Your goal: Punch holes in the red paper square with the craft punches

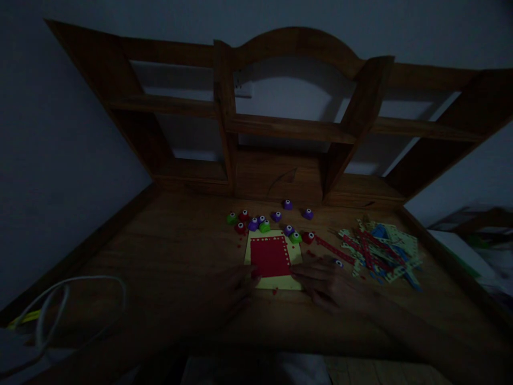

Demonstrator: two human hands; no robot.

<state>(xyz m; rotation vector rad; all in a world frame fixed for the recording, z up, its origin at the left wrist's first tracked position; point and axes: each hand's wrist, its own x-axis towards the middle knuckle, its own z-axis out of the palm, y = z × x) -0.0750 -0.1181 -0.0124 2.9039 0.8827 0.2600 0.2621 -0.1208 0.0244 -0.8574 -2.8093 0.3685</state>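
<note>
1. In dim light, a person's left hand [236, 286] is reaching to the lower left corner of a red paper square [269, 259], its fingers bending inward; whether they are pinching the paper, one cannot tell.
2. The right hand [332, 283] is stretching its fingers toward the lower right corner, lying low over the yellow sheet [297, 256]; shadow is hiding whether it is gripping anything.
3. The red square is lying on the yellow sheet near the middle of the wooden tabletop [180, 240], with small cutouts lining its top and right edges.
4. Uneven pressure from the fingers could be skewing the square against the sheet beneath, while a hard pull could be tearing the narrow margin beside the cutouts.
5. A purple eyed gadget [339, 263] is sitting just beside the right hand, where a sideways sweep could be knocking it into the pile of cut strips [385, 251].
6. Loose red scraps [275, 291] are dotting the area near the lower edge; sliding paper could be trapping them underneath, and the poor light could be masking such a slip.
</note>
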